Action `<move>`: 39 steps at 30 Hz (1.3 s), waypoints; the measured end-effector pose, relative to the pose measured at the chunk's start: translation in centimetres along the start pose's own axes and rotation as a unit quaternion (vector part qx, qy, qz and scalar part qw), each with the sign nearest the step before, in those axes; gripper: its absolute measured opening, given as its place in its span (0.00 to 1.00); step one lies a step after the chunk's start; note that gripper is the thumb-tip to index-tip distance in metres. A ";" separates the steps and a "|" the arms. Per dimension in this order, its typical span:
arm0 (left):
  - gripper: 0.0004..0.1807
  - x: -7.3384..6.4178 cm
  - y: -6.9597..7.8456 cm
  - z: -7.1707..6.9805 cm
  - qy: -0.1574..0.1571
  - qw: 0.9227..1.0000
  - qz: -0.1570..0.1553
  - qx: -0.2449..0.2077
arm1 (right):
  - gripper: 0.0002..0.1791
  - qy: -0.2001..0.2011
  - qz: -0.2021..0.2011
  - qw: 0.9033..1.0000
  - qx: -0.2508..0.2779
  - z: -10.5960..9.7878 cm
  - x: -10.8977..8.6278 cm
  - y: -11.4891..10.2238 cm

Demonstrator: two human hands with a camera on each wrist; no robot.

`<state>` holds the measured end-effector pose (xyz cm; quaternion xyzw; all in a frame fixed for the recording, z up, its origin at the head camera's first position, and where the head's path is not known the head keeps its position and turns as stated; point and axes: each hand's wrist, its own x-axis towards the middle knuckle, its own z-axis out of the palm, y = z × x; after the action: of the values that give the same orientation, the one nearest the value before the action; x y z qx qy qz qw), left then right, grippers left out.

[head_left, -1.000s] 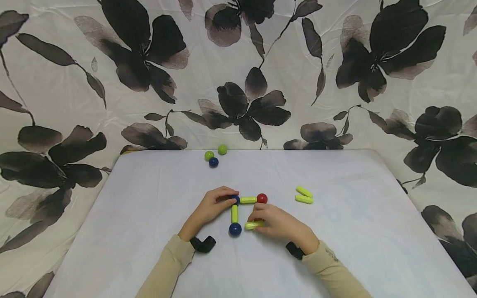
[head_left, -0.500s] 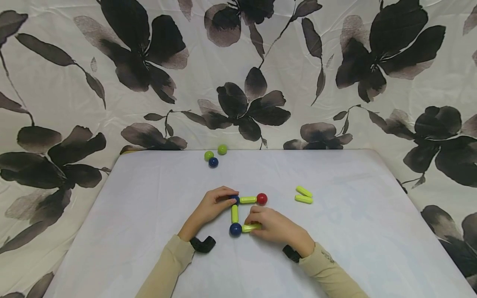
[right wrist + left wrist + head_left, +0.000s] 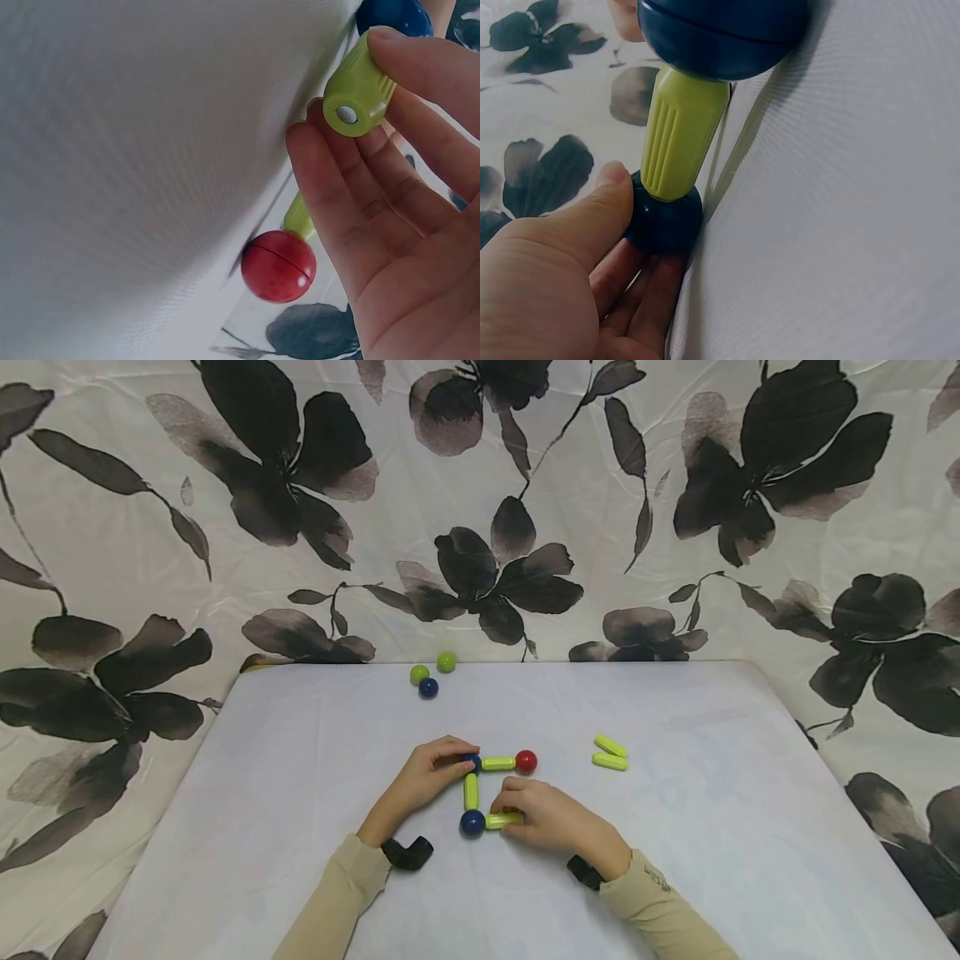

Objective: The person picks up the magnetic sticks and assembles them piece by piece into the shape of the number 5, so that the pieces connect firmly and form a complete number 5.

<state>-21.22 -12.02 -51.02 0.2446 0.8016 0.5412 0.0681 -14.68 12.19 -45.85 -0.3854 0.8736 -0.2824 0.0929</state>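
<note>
My left hand [image 3: 425, 779] grips the far blue ball [image 3: 664, 221] between thumb and fingers. From that ball one yellow-green magnetic rod [image 3: 498, 763] runs right to a red ball [image 3: 527, 762]. Another yellow-green rod [image 3: 679, 135] runs toward me to the near blue ball [image 3: 472, 823]. My right hand [image 3: 555, 814] pinches a third yellow-green rod [image 3: 358, 86], whose far end meets the near blue ball. A silvery dot shows on this rod's free end in the right wrist view. The fingers hide part of it in the head view.
Two loose yellow-green rods [image 3: 611, 762] lie to the right on the white-covered table [image 3: 697, 827]. Two green balls [image 3: 446, 662] and a blue ball [image 3: 428, 687] sit near the back edge. Behind hangs a floral cloth [image 3: 360, 527].
My right hand has moved slightly left and toward me, bringing its rod from beside the near blue ball up against it. The left hand stays on the far blue ball.
</note>
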 end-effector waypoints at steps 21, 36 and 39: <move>0.15 0.0 -0.3 0.0 0.004 1.000 0.010 0.001 | 0.11 -0.021 0.015 1.000 -0.008 -1.4 0.9 -0.4; 0.15 0.0 -0.3 0.0 0.011 1.000 0.024 -0.002 | 0.03 0.123 0.007 0.992 -0.021 -5.6 7.4 1.5; 0.15 0.0 -0.3 0.1 0.010 0.999 0.032 -0.012 | 0.03 0.166 0.019 0.986 -0.025 -5.8 9.2 2.3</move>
<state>-21.32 -12.05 -51.35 0.2643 0.7874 0.5550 0.0457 -24.58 9.22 -41.92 -0.3183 0.8908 -0.3191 -0.0573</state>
